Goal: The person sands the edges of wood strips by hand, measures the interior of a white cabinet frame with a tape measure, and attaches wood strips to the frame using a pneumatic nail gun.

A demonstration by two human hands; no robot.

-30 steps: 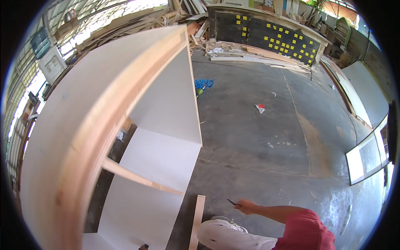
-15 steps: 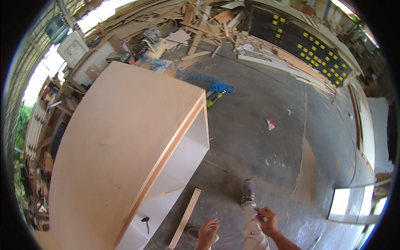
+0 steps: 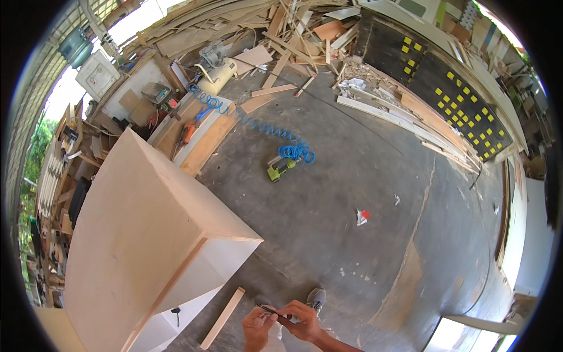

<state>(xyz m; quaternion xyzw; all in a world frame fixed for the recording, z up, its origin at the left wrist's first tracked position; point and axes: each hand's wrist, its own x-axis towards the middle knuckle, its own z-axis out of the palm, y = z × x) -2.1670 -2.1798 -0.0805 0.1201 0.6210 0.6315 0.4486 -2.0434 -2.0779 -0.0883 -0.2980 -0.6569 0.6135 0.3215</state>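
Observation:
Close together at the lower middle, my left hand (image 3: 257, 328) and my right hand (image 3: 302, 321) both pinch a thin dark pen-like object (image 3: 268, 309). Its exact kind is too small to make out. To their left lies a pale wood strip (image 3: 223, 318) on the floor. Beyond the strip stands a large plywood cabinet (image 3: 135, 217) with a white inside, its open side turned toward me. A small black T-shaped object (image 3: 176, 315) shows against the white inside. My shoe (image 3: 316, 298) is on the floor just past my right hand.
A green nail gun (image 3: 280, 168) with a blue coiled hose (image 3: 258, 124) lies on the grey floor (image 3: 328, 234), beyond the cabinet. Behind are a cream air compressor (image 3: 217, 77) and heaped wood offcuts (image 3: 287, 50). A red-and-white scrap (image 3: 362, 217) lies ahead.
My right hand has come up from beside my leg toward my left hand, and both now meet at the dark object. The view has shifted, showing the cabinet lower and its far side.

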